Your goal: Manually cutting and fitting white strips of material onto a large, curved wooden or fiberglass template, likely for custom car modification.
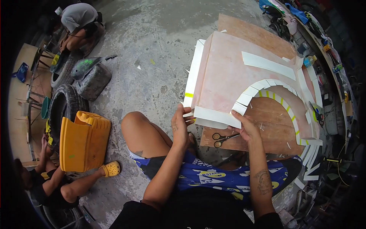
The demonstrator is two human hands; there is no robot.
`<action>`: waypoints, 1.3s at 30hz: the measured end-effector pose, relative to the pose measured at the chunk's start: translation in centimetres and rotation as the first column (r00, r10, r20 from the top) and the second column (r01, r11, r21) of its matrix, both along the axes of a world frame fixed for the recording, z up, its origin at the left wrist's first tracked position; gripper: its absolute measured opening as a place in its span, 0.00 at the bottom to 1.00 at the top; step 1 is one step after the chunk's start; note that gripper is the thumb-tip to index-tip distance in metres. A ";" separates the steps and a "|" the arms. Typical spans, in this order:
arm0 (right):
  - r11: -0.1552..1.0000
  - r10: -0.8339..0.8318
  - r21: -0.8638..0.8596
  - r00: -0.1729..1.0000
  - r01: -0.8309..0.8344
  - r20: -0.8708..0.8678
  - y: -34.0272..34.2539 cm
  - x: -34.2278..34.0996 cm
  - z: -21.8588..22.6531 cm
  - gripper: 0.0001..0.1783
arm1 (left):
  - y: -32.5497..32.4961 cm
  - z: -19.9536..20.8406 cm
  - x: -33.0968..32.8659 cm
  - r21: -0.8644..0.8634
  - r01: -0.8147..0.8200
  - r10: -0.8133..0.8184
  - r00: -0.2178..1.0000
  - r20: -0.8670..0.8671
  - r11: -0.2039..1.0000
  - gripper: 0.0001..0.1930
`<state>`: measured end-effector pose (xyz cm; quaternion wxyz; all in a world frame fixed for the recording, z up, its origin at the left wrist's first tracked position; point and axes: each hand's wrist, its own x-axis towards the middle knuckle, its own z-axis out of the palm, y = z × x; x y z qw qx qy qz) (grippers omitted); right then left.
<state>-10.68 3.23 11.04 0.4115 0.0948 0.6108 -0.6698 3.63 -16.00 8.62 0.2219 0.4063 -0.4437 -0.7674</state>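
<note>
A large pinkish panel with a rounded cut-out lies before me, its edges lined with white strips. Small white tabs follow the curve, and yellow marks run along its inner side. My left hand holds the near left corner, fingers curled round the end of a white strip along the near edge. At the other end of that strip, my right hand pinches it, thumb on top and fingers beneath. Black-handled scissors lie just below, nearest my right hand. The underside of the panel is hidden.
Brown plywood lies under the panel. Loose white strips are at right, near a cluttered bench. On the left are a cut yellow plastic container, tyres and two people, one crouching, one seated.
</note>
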 end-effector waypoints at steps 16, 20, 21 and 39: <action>0.800 0.367 0.589 0.684 0.113 -0.630 1.5 3.1 6.2 0.19 | -4.4 0.4 0.5 -0.020 0.332 -0.332 0.943 0.024 0.943 0.14; 0.841 0.541 0.534 0.136 -0.081 -0.830 -2.7 5.6 7.4 0.21 | -4.1 -1.6 0.7 -0.568 0.331 -0.314 0.940 0.131 0.754 0.21; 0.839 0.536 0.528 0.027 -0.132 -0.844 -4.2 5.6 6.3 0.22 | -4.2 -1.7 0.2 -0.568 0.337 -0.324 0.937 0.128 0.751 0.21; 0.722 0.677 0.689 -0.134 -0.070 -0.723 -6.7 5.6 2.3 0.26 | -5.0 -2.7 -1.7 -0.344 0.433 -0.510 0.842 -0.177 0.833 0.24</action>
